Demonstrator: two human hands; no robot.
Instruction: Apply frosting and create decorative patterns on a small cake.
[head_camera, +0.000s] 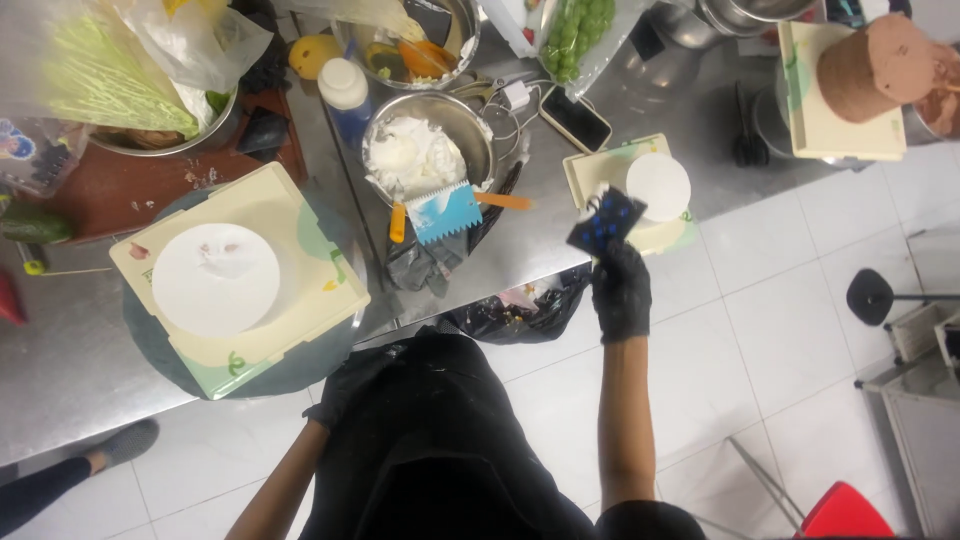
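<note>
Just right of frame centre, the dark blue patterned scraper (606, 220) sat pinched in my right hand (621, 292), the black-gloved fingers closed tight on its lower edge. It pointed up and away from the grip, its top corner overlapping the near-left edge of the small white cake (659, 186) on the little cream board (585, 172). So the cake lay just beyond and slightly right of the scraper, touching or nearly so; I could not tell which. My left hand (345, 385), also gloved in black, hung low at the counter's edge in the lower middle of the frame, well apart from that cake, and I could not tell whether it held anything. Further left, a larger white cake (215, 279) rested on a cream square board (310, 310). Above centre stood a steel bowl (480, 130) of white cream with a light blue toothed comb (445, 212) at its near rim.
</note>
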